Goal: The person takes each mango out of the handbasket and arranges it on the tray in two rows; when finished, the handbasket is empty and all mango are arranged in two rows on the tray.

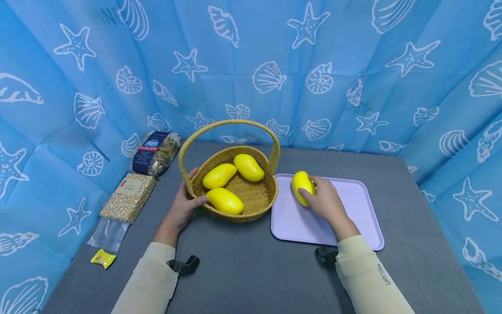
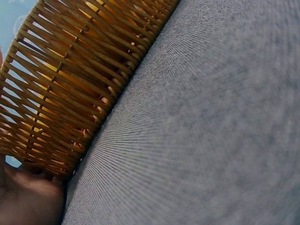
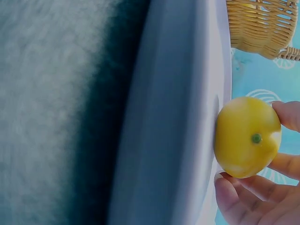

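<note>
At the near left of the grey desk (image 1: 251,270) lies a small yellow packet (image 1: 103,258), with a clear bag of pale grains (image 1: 131,192) beyond it; to the right is a lilac tray (image 1: 300,222), and above its far left part the right hand (image 1: 325,198) has its grip clamped on a yellow mango (image 1: 300,187); left of the tray, the left hand (image 1: 182,206) has its grip clamped on the left side of a wicker basket (image 1: 255,192) holding three more mangoes (image 1: 225,201); farther left sits a dark-labelled bag (image 1: 155,152), before a blue curtain (image 1: 251,52)
</note>
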`<action>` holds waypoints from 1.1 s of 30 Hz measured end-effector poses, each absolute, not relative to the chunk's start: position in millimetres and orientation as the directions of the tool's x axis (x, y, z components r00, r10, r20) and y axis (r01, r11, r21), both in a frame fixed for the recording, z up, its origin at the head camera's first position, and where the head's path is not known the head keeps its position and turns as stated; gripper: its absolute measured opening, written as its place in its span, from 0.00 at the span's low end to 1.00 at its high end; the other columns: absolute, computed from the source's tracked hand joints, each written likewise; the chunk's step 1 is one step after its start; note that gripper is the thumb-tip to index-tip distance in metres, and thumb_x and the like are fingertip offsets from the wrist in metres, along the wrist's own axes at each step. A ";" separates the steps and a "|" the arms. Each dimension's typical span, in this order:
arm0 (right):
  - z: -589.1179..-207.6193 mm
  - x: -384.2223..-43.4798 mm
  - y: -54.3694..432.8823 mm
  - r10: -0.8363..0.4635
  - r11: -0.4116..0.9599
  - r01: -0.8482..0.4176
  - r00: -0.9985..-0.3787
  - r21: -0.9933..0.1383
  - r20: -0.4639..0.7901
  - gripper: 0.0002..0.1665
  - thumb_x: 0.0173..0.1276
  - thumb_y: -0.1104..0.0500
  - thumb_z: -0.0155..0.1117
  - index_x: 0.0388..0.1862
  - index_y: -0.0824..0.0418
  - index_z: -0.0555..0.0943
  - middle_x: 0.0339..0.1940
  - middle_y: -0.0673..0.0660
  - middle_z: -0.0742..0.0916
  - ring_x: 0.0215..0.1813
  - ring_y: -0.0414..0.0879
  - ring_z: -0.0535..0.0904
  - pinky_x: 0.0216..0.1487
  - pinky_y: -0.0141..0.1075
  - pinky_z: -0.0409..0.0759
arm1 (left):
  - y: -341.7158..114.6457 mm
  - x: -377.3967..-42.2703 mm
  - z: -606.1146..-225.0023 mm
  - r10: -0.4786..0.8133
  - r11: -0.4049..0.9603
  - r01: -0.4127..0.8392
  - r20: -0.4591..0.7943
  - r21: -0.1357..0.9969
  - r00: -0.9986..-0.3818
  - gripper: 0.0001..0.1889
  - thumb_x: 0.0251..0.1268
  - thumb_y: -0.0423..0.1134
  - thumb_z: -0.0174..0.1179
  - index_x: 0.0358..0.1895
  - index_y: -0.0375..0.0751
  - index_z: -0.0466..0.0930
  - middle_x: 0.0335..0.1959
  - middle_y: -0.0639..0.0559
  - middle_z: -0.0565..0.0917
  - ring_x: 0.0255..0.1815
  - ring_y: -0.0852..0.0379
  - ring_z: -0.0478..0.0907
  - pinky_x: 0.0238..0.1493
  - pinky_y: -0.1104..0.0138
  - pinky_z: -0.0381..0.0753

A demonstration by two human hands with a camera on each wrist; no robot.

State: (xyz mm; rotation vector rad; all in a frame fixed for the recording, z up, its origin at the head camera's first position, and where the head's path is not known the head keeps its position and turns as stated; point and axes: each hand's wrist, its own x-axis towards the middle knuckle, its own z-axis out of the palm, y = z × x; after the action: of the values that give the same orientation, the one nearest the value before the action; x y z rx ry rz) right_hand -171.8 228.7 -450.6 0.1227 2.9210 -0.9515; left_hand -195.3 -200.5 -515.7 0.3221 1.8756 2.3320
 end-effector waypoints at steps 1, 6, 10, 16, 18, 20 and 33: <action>-450.8 -172.1 228.7 0.056 0.806 0.095 -0.995 -0.585 -0.086 0.41 0.82 0.47 0.66 0.80 0.73 0.70 0.73 0.75 0.77 0.72 0.69 0.72 0.72 0.65 0.70 | -200.5 -195.5 -516.0 0.232 -0.216 0.032 0.083 0.976 -0.969 0.49 0.74 0.20 0.60 0.91 0.56 0.51 0.86 0.45 0.58 0.80 0.41 0.61 0.70 0.63 0.72; -450.2 -172.5 229.1 0.064 0.810 0.103 -0.994 -0.577 -0.088 0.41 0.82 0.45 0.65 0.80 0.72 0.70 0.72 0.74 0.77 0.70 0.69 0.74 0.70 0.65 0.72 | -200.2 -196.2 -516.5 0.229 -0.204 0.033 0.081 0.978 -0.970 0.49 0.74 0.22 0.62 0.91 0.55 0.50 0.86 0.45 0.59 0.80 0.41 0.61 0.71 0.63 0.72; -445.3 -171.7 229.4 0.076 0.808 0.121 -0.992 -0.577 -0.101 0.43 0.82 0.43 0.65 0.82 0.70 0.68 0.73 0.74 0.76 0.69 0.69 0.75 0.68 0.65 0.75 | -199.7 -195.6 -515.5 0.235 -0.207 0.033 0.082 0.978 -0.969 0.49 0.74 0.22 0.62 0.91 0.56 0.50 0.86 0.46 0.59 0.80 0.42 0.61 0.70 0.63 0.72; -433.4 -166.6 229.2 0.074 0.790 0.116 -0.993 -0.602 -0.094 0.44 0.82 0.42 0.64 0.84 0.67 0.67 0.75 0.73 0.75 0.70 0.70 0.74 0.67 0.65 0.76 | -200.0 -194.9 -515.2 0.241 -0.213 0.035 0.087 0.976 -0.966 0.49 0.74 0.22 0.62 0.91 0.57 0.50 0.86 0.45 0.58 0.80 0.42 0.61 0.70 0.63 0.72; -429.3 -164.2 229.4 0.068 0.778 0.100 -0.995 -0.621 -0.076 0.45 0.82 0.41 0.64 0.84 0.67 0.66 0.76 0.73 0.74 0.72 0.70 0.72 0.67 0.65 0.76 | -200.5 -194.7 -515.3 0.242 -0.218 0.036 0.090 0.975 -0.966 0.49 0.74 0.22 0.62 0.91 0.56 0.50 0.86 0.44 0.58 0.80 0.42 0.61 0.70 0.63 0.73; -425.3 -161.4 229.5 0.059 0.763 0.076 -0.997 -0.642 -0.048 0.46 0.82 0.39 0.63 0.85 0.65 0.65 0.77 0.72 0.73 0.74 0.70 0.71 0.67 0.66 0.75 | -200.6 -194.8 -515.8 0.243 -0.223 0.036 0.091 0.974 -0.966 0.50 0.73 0.22 0.62 0.91 0.56 0.50 0.86 0.44 0.58 0.80 0.42 0.61 0.70 0.63 0.73; -402.3 -149.6 221.6 -0.052 0.653 -0.175 -0.981 -0.737 0.187 0.44 0.83 0.38 0.64 0.86 0.59 0.67 0.77 0.65 0.76 0.74 0.64 0.72 0.70 0.65 0.74 | -200.9 -195.6 -516.1 0.241 -0.217 0.037 0.090 0.975 -0.966 0.49 0.73 0.21 0.60 0.91 0.56 0.50 0.86 0.44 0.58 0.80 0.42 0.61 0.71 0.63 0.71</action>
State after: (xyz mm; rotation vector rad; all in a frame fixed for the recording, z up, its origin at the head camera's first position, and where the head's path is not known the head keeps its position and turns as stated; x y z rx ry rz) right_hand -149.6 221.6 -402.3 -0.2062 2.9905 -1.3592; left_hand -195.6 -200.9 -516.1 0.3368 1.8762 2.3281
